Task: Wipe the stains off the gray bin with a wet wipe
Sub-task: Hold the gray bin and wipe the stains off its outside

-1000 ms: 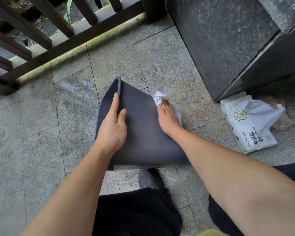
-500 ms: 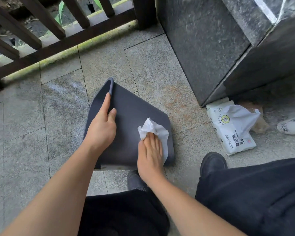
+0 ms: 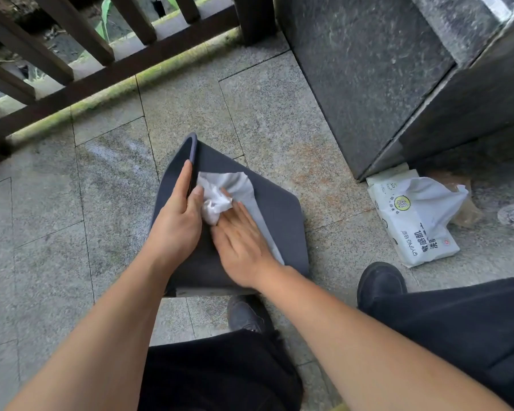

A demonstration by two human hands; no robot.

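The gray bin [image 3: 282, 212] lies tipped on its side on the stone floor, its open rim pointing away toward the railing. My left hand [image 3: 177, 223] grips the bin's rim edge and holds it steady. My right hand [image 3: 241, 238] presses flat on a crumpled white wet wipe [image 3: 229, 191] against the bin's upturned side, close beside my left thumb. Part of the wipe is hidden under my right palm.
A white pack of wet wipes [image 3: 413, 221] lies on the floor to the right, by the base of a dark stone block [image 3: 368, 78]. A dark wooden railing [image 3: 101, 72] runs along the far edge. My black shoes [image 3: 380, 283] stand near the bin.
My right hand has slid the wipe from the bin's right edge down toward me, then up and left across its side, ending next to my left hand. The left hand kept its grip.
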